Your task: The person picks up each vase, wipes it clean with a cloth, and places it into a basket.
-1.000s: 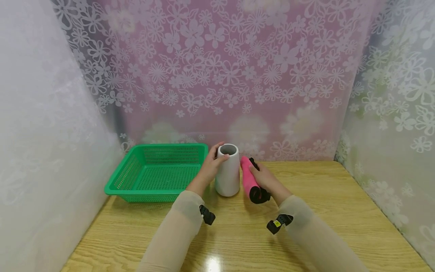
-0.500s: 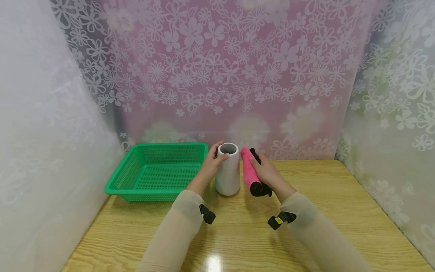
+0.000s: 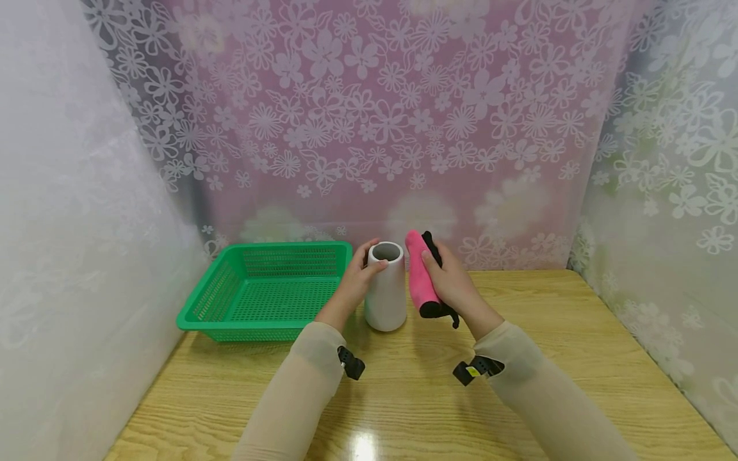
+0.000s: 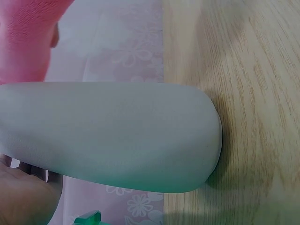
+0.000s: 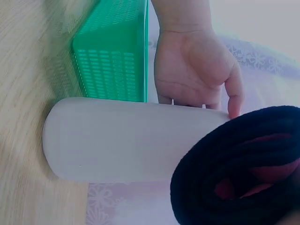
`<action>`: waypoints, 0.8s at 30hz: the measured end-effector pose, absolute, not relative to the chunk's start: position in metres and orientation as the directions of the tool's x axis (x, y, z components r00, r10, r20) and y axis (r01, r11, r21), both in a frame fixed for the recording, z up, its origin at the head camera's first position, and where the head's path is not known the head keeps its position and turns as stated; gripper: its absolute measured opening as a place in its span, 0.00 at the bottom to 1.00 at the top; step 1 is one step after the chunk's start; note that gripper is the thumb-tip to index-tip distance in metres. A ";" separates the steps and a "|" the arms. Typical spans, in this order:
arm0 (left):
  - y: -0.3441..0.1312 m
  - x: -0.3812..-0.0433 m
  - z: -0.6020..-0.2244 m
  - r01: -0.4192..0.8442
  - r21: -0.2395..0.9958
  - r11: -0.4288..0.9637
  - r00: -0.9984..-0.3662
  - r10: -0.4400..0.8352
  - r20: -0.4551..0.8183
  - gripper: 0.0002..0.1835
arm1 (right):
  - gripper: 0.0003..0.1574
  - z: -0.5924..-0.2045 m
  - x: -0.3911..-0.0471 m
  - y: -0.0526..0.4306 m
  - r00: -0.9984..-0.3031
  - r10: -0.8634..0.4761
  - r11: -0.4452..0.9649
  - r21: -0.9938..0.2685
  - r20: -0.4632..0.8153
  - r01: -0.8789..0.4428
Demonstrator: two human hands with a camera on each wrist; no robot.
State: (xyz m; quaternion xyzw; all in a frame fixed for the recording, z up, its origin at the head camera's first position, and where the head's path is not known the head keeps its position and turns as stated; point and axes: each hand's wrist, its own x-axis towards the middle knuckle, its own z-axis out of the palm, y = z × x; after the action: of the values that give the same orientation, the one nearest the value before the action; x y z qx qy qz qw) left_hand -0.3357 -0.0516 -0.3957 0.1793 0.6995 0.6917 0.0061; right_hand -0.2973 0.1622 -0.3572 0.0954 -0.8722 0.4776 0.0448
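Observation:
In the head view a white vase (image 3: 386,301) stands upright on the table, its round mouth facing up. My left hand (image 3: 355,283) holds it near the rim, with the thumb at the front edge. Just right of the vase, my right hand (image 3: 454,282) grips a rolled pink cloth with black edging (image 3: 422,278), raised off the table. A black cord-like end dangles below the roll. In the right wrist view the roll's black layered end (image 5: 201,173) covers part of the vase's upper portion. The right fingers behind the roll are mostly hidden.
A green plastic basket (image 3: 198,318) with perforated walls sits left of the vase, nothing visible inside. The wooden table (image 3: 415,410) ends at a floral curtain (image 3: 375,128) behind, with more pale curtains at both sides.
My right hand has lifted the rolled cloth upward beside the vase, bringing its top above the vase's rim. The left hand and the vase stay in place.

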 end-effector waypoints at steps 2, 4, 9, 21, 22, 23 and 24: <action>-0.051 -0.338 -0.399 0.252 0.967 -0.021 -0.936 0.248 0.250 0.35 | 0.39 -0.355 -0.296 0.161 -0.974 -0.125 0.509 -0.830 0.191 -0.228; -0.050 -0.339 -0.401 0.262 0.965 -0.020 -0.936 0.237 0.259 0.35 | 0.40 -0.354 -0.295 0.159 -0.967 -0.128 0.490 -0.834 0.219 -0.253; -0.050 -0.339 -0.404 0.269 0.963 -0.017 -0.936 0.229 0.266 0.34 | 0.42 -0.354 -0.295 0.156 -0.939 -0.123 0.452 -0.824 0.322 -0.342; -0.051 -0.337 -0.403 0.254 0.967 -0.014 -0.940 0.233 0.250 0.34 | 0.34 -0.379 -0.309 0.144 -0.778 -0.171 0.431 -0.664 0.605 -0.611; -0.051 -0.337 -0.403 0.253 0.967 -0.014 -0.941 0.230 0.249 0.34 | 0.34 -0.381 -0.309 0.143 -0.771 -0.174 0.443 -0.651 0.612 -0.616; -0.050 -0.337 -0.403 0.251 0.968 -0.014 -0.942 0.228 0.248 0.34 | 0.34 -0.383 -0.310 0.143 -0.768 -0.177 0.450 -0.643 0.615 -0.619; -0.050 -0.338 -0.403 0.250 0.968 -0.015 -0.943 0.225 0.247 0.34 | 0.35 -0.386 -0.310 0.143 -0.763 -0.182 0.457 -0.634 0.620 -0.624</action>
State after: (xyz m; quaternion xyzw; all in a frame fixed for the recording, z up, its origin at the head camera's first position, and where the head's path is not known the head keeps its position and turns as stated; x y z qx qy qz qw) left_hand -0.3376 -0.0503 -0.4027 0.1691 0.7018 0.6920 -0.0090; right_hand -0.3103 0.1428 -0.3855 0.2460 -0.8190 0.4592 0.2406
